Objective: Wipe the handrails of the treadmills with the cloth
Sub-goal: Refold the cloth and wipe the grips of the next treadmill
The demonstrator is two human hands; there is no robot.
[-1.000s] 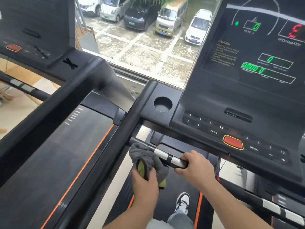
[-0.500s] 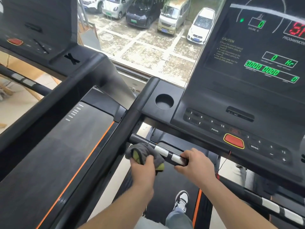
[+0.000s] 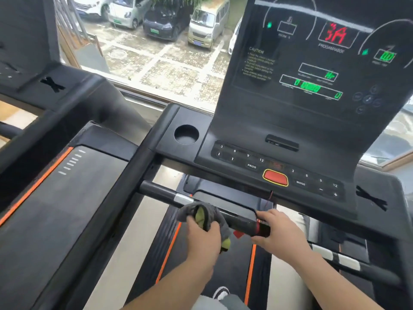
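Since a second ago the cloth [image 3: 205, 214] has slid rightward along the handrail [image 3: 161, 193], past its silver band [image 3: 184, 199]. Below the glossy black console [image 3: 290, 121], the right hand [image 3: 278, 231] clasps the round bar's end. The left hand [image 3: 204, 237] clutches the crumpled grey, yellow-lined cloth against it.

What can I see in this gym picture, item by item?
console: one, black, lit green and red, ahead
button: one, red, on the console
cup holder: one, black, console's left end
handrail: one, black with silver band, under the console
cloth: one, grey and yellow-green, wrapped over the handrail
neighbouring treadmill: one, black with orange stripe, left
cars: several, white, black, beige, parked outside
left hand: one, gripping the cloth
right hand: one, fingers round the handrail's end
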